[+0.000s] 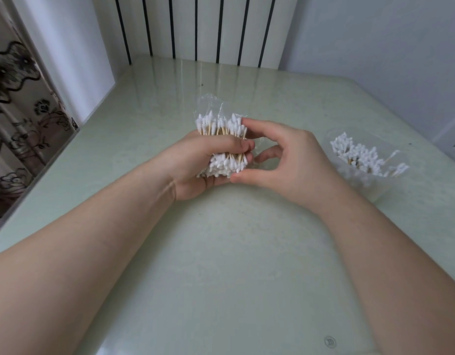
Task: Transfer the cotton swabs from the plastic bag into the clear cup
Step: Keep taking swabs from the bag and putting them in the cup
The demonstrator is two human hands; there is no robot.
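Note:
My left hand (195, 162) grips a thick bundle of cotton swabs (218, 126) with wooden stems, still wrapped in a clear plastic bag (208, 103) whose open end sticks up behind the tips. My right hand (280, 160) is at the bundle's right side, its index fingertip at the upper swab tips and its thumb at the lower tips. The clear cup (367, 180) stands on the table to the right, holding several swabs (357, 155) upright and leaning.
The pale green table (221, 265) has a glossy top. A white radiator (200, 26) with dark slits stands behind it. A patterned curtain (21, 119) hangs at the left, past the table's edge. White wall is at the right.

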